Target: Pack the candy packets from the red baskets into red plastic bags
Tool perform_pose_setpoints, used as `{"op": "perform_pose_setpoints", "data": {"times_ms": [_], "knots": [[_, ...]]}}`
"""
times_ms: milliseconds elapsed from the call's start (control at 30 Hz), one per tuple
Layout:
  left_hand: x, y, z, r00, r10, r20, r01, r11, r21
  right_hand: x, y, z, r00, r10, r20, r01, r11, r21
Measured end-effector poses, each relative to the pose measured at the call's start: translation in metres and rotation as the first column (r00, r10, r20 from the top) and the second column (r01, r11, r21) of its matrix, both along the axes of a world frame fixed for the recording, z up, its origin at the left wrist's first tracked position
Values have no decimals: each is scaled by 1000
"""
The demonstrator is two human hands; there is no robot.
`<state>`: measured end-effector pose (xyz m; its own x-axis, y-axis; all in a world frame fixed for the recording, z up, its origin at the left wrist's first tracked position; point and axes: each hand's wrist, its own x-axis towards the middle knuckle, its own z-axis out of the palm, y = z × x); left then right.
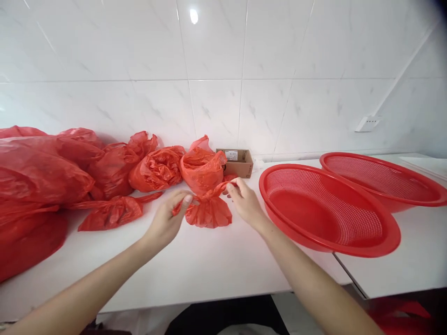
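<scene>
A small red plastic bag [208, 213] lies on the white counter [195, 265] between my hands. My left hand [166, 219] pinches one of its handles at the left. My right hand [245, 200] pinches the other handle, pulled out to the right. The two handles meet in a twist or knot above the bag's bulging body. What the bag holds is hidden.
Several more red plastic bags [104, 172] are heaped along the tiled wall at the left. A small open cardboard box [238, 162] stands behind. Two red perforated plastic baskets [324, 209] [384, 179] rest tilted at the right. A wall socket [368, 123] is at the right.
</scene>
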<state>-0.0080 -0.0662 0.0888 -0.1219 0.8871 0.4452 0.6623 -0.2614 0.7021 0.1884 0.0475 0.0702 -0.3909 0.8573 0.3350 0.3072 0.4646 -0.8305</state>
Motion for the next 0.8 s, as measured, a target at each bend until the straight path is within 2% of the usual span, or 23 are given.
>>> {"op": "perform_pose_setpoints", "data": {"times_ms": [100, 233, 333, 400, 600, 800], "knots": [[24, 21, -7, 1000, 7, -4, -6, 994, 110, -22, -4, -29, 998, -19, 63, 20, 1000, -15], [37, 46, -26, 988, 153, -22, -150, 981, 121, -36, -3, -54, 989, -73, 131, 74, 997, -6], [33, 59, -46, 961, 273, -54, -270, 961, 57, -37, 5, -59, 988, -84, 130, 83, 996, 18], [27, 65, -60, 946, 307, -107, -310, 951, -11, -33, 13, -60, 984, -88, 158, 84, 996, 34], [14, 79, -88, 906, 276, -320, -359, 903, -237, -25, 38, -76, 925, -125, 358, 123, 992, 29], [10, 85, -101, 885, 227, -406, -374, 865, -333, -28, 43, -87, 854, -142, 500, 137, 989, 46]]}}
